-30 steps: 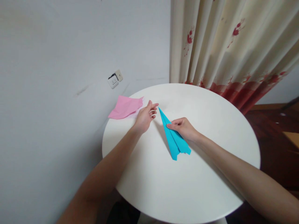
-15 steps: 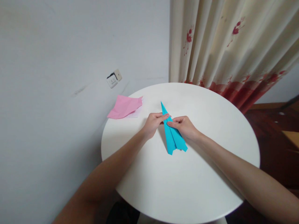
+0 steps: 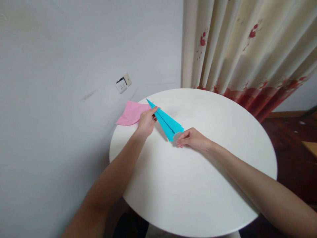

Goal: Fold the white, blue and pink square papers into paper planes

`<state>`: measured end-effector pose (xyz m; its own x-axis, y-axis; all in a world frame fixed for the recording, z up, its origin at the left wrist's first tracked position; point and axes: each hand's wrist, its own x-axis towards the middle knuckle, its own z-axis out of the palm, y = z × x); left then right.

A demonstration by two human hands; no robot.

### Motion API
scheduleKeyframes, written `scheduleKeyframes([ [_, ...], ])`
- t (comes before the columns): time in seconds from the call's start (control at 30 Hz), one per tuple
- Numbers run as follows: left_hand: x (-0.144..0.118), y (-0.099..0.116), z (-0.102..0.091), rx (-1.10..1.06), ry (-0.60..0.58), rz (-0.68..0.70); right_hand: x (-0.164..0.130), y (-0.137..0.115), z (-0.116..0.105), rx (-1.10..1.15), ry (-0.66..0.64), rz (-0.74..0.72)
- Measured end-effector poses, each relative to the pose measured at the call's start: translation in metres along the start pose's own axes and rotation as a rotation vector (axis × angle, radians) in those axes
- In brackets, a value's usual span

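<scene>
A blue folded paper plane [image 3: 167, 122] is tilted above the table, its sharp nose pointing to the upper left. My left hand [image 3: 147, 120] is closed around its front part, thumb on top and fingers underneath. At the wide tail end, my right hand [image 3: 188, 138] has its thumb and fingers pinched together. A pale rounded patch [image 3: 176, 136] shows between those fingertips and the tail; whether it is a separate piece, I cannot tell. Behind my left hand lies a creased pink sheet of paper [image 3: 131, 113], partly covered by the hand.
The round white table [image 3: 198, 185] stands close to a white wall [image 3: 61, 66] with a socket [image 3: 121, 86] on it. Long cream curtains [image 3: 223, 43] with red patterns hang behind the table at the right.
The paper plane has moved up and left and turned so its nose points further left. My left hand went with it. My right hand has slid from its middle to the tail end.
</scene>
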<state>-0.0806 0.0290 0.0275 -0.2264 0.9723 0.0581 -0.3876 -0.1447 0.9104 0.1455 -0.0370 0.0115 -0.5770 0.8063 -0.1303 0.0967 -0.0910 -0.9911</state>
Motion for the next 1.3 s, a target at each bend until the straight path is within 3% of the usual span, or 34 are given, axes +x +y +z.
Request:
scheduleKeyframes([
  [0.1,0.002,-0.002,0.001,-0.045,0.018,-0.04,0.003,0.002,-0.012,-0.01,0.009,0.076],
  [0.3,-0.022,-0.009,0.018,0.048,-0.155,-0.113,0.012,0.0,-0.028,0.144,0.315,0.081],
  [0.47,-0.049,-0.022,0.033,0.143,-0.325,-0.177,0.007,-0.007,-0.01,0.137,0.157,-0.07],
  [0.6,-0.057,-0.029,0.036,0.187,-0.38,-0.183,0.007,-0.002,0.002,0.122,0.174,-0.043],
  [1.03,-0.031,-0.014,0.02,0.209,-0.215,0.005,0.004,-0.005,0.004,0.165,0.116,0.104],
  [1.23,-0.02,-0.009,0.012,0.054,-0.08,-0.104,0.004,-0.001,0.005,0.19,0.102,0.124],
  [1.3,-0.022,-0.008,0.012,0.054,-0.134,-0.169,0.004,0.0,0.005,0.22,0.118,0.121],
])
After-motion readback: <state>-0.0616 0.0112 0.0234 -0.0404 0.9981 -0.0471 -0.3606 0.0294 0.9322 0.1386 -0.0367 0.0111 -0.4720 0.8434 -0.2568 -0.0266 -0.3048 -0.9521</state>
